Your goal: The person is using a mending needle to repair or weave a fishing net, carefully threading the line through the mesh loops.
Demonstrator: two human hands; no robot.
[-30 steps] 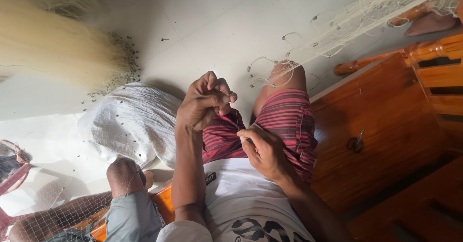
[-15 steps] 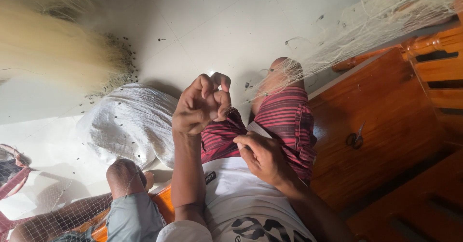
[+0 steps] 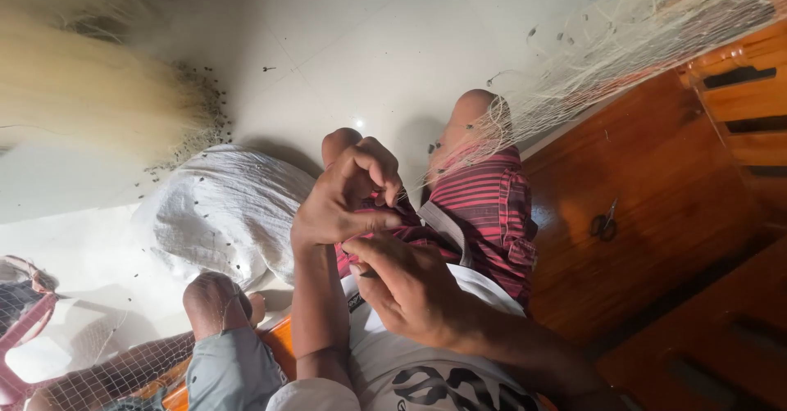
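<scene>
A fine white fishing net point(image 3: 623, 42) stretches from the upper right down over my bare knee point(image 3: 475, 112) to my hands. My left hand point(image 3: 344, 198) is curled above my lap in red striped shorts point(image 3: 484, 214), its fingertips pinching the net's threads. My right hand point(image 3: 410, 292) sits just below it, touching it, with fingers closed on the same threads. A small dark thing shows under its thumb; I cannot tell what it is.
Another person's knee in grey shorts point(image 3: 217, 313) is at the lower left, beside a white woven sack point(image 3: 221, 214). A pale bundled net with small dark weights point(image 3: 90, 108) lies on the white floor. Scissors point(image 3: 604, 224) rest on brown wooden boards at the right.
My hands have come together: the left hand dropped toward the right until they touch. The net now drapes closer over my knee.
</scene>
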